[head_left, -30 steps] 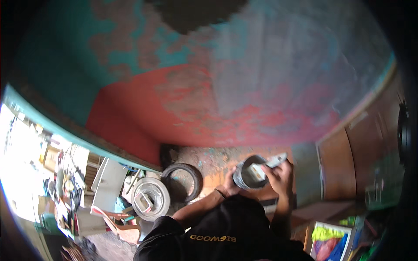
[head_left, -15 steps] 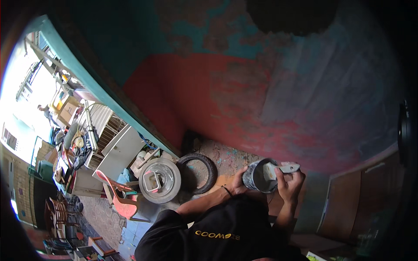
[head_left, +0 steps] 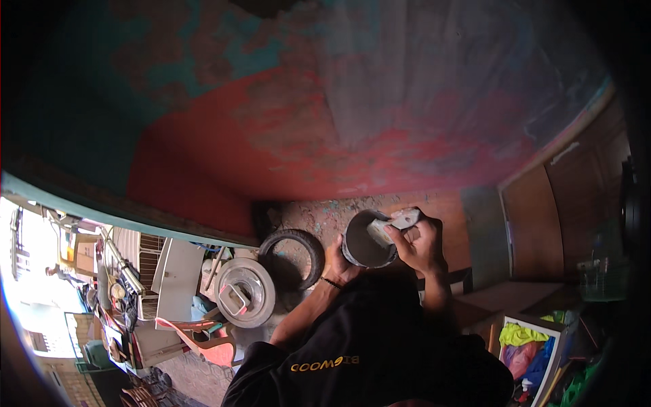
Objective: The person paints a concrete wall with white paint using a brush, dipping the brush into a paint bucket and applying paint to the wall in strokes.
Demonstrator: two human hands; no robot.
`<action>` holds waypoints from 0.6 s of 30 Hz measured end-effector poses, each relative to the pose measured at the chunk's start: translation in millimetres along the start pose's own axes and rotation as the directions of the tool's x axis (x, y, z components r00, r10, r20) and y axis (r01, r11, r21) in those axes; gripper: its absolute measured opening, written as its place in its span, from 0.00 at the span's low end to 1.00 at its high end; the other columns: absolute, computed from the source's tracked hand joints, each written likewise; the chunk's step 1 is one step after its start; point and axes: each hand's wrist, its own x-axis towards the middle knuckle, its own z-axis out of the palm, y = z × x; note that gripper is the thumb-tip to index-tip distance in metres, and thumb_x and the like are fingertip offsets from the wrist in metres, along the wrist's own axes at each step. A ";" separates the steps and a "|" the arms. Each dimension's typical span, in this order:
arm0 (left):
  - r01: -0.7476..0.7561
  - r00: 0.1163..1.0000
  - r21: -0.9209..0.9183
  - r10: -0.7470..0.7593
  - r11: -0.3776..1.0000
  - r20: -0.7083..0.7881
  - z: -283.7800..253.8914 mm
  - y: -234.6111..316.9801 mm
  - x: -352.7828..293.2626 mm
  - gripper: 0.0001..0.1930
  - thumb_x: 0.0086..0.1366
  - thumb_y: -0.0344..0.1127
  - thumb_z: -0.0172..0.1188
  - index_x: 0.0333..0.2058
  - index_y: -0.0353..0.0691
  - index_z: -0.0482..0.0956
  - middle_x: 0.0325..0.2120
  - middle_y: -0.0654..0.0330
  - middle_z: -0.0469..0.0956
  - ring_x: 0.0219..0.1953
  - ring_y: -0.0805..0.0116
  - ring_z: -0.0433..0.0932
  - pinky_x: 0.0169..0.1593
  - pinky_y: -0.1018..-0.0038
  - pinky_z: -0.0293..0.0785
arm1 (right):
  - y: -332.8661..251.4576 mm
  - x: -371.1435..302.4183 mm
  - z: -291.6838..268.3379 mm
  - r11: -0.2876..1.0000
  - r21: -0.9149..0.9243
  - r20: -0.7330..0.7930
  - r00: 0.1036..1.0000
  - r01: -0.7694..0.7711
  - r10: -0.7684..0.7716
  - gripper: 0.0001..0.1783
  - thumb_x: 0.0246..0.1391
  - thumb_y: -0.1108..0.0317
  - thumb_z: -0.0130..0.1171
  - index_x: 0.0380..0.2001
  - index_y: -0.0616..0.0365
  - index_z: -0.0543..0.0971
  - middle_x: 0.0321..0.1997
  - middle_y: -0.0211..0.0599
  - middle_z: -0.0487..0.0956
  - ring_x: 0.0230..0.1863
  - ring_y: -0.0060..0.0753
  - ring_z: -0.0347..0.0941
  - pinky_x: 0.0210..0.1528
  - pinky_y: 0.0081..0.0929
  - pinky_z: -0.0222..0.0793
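Observation:
My left hand (head_left: pixel 340 263) holds a dark round paint pot (head_left: pixel 363 245) by its side, with the open mouth facing up toward me. In my right hand (head_left: pixel 424 245) is a paintbrush (head_left: pixel 407 218) with a pale, paint-smeared handle. Its head dips inside the pot near the right rim, and the bristle tips are hard to make out. Beyond both hands rises a wall (head_left: pixel 285 142) with patches of teal, red and grey-purple.
A black tyre (head_left: pixel 315 264) lies on the debris-strewn floor. Left of it stand a round grey basin (head_left: pixel 264 308) with a small white-rimmed container on it and a reddish chair (head_left: pixel 217 349). To the right are brown panels (head_left: pixel 539 224) and a white box (head_left: pixel 507 325) of colourful bags.
My view has swung right and downward, so the pot and hands sit higher and further left. The brush stays in the pot, its handle now angled differently. The bag-filled box shows more.

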 end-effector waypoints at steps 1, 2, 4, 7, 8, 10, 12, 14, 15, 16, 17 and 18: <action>0.015 1.000 -0.006 -0.015 1.000 -0.014 5.1 -3.9 4.2 0.43 0.65 0.68 0.60 0.69 0.45 0.69 0.68 0.51 0.71 0.68 0.46 0.69 0.71 0.42 0.64 | 4.9 2.7 -6.3 1.000 -0.002 -0.001 1.000 -0.021 0.021 0.11 0.57 0.65 0.71 0.36 0.62 0.83 0.29 0.42 0.85 0.29 0.40 0.85 0.31 0.30 0.77; 0.008 0.999 0.005 -0.008 1.000 -0.037 9.7 -9.3 9.5 0.43 0.66 0.69 0.58 0.69 0.45 0.68 0.68 0.51 0.70 0.69 0.45 0.69 0.71 0.42 0.63 | 10.9 5.6 -13.8 0.999 -0.017 -0.018 0.999 0.030 -0.031 0.11 0.57 0.65 0.71 0.36 0.62 0.83 0.29 0.43 0.86 0.30 0.42 0.85 0.33 0.31 0.78; -0.008 0.999 0.021 0.009 1.000 -0.044 17.5 -22.1 21.0 0.43 0.68 0.72 0.53 0.70 0.45 0.68 0.69 0.51 0.69 0.69 0.45 0.68 0.72 0.44 0.63 | 18.4 9.6 -30.3 0.999 -0.027 -0.026 0.999 0.039 -0.039 0.11 0.57 0.65 0.70 0.36 0.61 0.83 0.30 0.44 0.86 0.32 0.47 0.86 0.35 0.33 0.78; -0.021 0.982 0.047 0.029 0.999 -0.187 45.7 -45.4 43.1 0.43 0.68 0.72 0.53 0.70 0.45 0.67 0.69 0.51 0.69 0.69 0.47 0.68 0.72 0.46 0.64 | 31.8 18.3 -62.4 0.999 0.001 -0.022 0.999 0.040 -0.040 0.10 0.57 0.67 0.70 0.36 0.62 0.82 0.31 0.44 0.86 0.31 0.45 0.86 0.34 0.32 0.78; -0.042 0.986 -0.029 0.037 0.999 -0.163 46.0 -54.4 52.9 0.43 0.68 0.71 0.55 0.70 0.45 0.66 0.68 0.51 0.69 0.69 0.49 0.69 0.72 0.47 0.64 | 40.9 21.7 -71.5 0.992 -0.034 -0.054 0.991 0.121 -0.123 0.10 0.57 0.67 0.70 0.35 0.63 0.82 0.30 0.43 0.85 0.29 0.42 0.85 0.32 0.30 0.78; -0.040 0.994 -0.059 0.033 0.997 -0.107 56.0 -72.4 65.0 0.43 0.67 0.70 0.56 0.70 0.44 0.66 0.68 0.51 0.69 0.69 0.49 0.69 0.72 0.47 0.64 | 42.6 23.9 -93.9 0.997 -0.029 -0.031 0.996 0.077 -0.078 0.10 0.57 0.67 0.70 0.34 0.63 0.81 0.29 0.42 0.84 0.27 0.40 0.84 0.31 0.29 0.77; -0.086 0.992 -0.027 0.083 0.996 -0.097 67.5 -88.8 78.4 0.44 0.66 0.68 0.59 0.70 0.43 0.65 0.68 0.51 0.69 0.70 0.49 0.68 0.73 0.48 0.64 | 52.7 23.9 -113.1 0.998 -0.023 0.007 0.998 0.056 -0.056 0.10 0.57 0.68 0.70 0.31 0.63 0.80 0.27 0.41 0.82 0.24 0.37 0.81 0.27 0.28 0.75; -0.076 0.992 -0.020 0.073 0.997 -0.103 74.1 -103.5 87.7 0.44 0.67 0.68 0.59 0.70 0.42 0.65 0.68 0.50 0.68 0.70 0.49 0.68 0.73 0.48 0.64 | 60.3 21.7 -132.6 0.999 -0.033 0.045 0.998 0.033 -0.032 0.10 0.56 0.69 0.71 0.32 0.62 0.81 0.29 0.41 0.84 0.26 0.36 0.83 0.29 0.28 0.76; -0.073 0.992 -0.008 0.072 0.997 -0.105 77.4 -111.0 90.4 0.44 0.67 0.68 0.59 0.70 0.42 0.65 0.68 0.50 0.68 0.70 0.49 0.67 0.74 0.49 0.64 | 62.9 20.4 -140.9 0.999 -0.040 0.082 0.996 0.020 -0.017 0.10 0.55 0.70 0.72 0.33 0.62 0.81 0.31 0.41 0.85 0.28 0.36 0.84 0.31 0.28 0.77; -0.063 0.989 0.016 0.064 0.998 -0.131 82.0 -117.7 93.2 0.44 0.67 0.68 0.58 0.71 0.42 0.65 0.69 0.50 0.68 0.71 0.50 0.67 0.74 0.49 0.64 | 65.1 21.9 -146.9 0.998 -0.023 0.043 0.997 0.059 -0.058 0.10 0.55 0.70 0.72 0.33 0.62 0.81 0.29 0.40 0.84 0.27 0.36 0.83 0.30 0.29 0.76; -0.066 0.989 0.016 0.067 0.998 -0.131 83.6 -126.0 98.0 0.44 0.67 0.68 0.58 0.71 0.42 0.65 0.69 0.50 0.68 0.71 0.50 0.67 0.74 0.49 0.64 | 66.8 22.5 -154.7 0.998 -0.021 0.045 0.997 0.061 -0.060 0.10 0.55 0.70 0.72 0.33 0.62 0.81 0.29 0.40 0.84 0.27 0.36 0.83 0.30 0.29 0.76; -0.061 0.989 -0.025 0.057 0.998 -0.139 84.5 -134.7 103.4 0.44 0.67 0.68 0.58 0.71 0.42 0.65 0.69 0.50 0.68 0.71 0.50 0.67 0.74 0.49 0.63 | 67.4 22.9 -162.2 1.000 -0.013 0.064 0.998 0.024 -0.023 0.09 0.55 0.70 0.72 0.33 0.62 0.81 0.29 0.40 0.83 0.26 0.35 0.82 0.30 0.28 0.76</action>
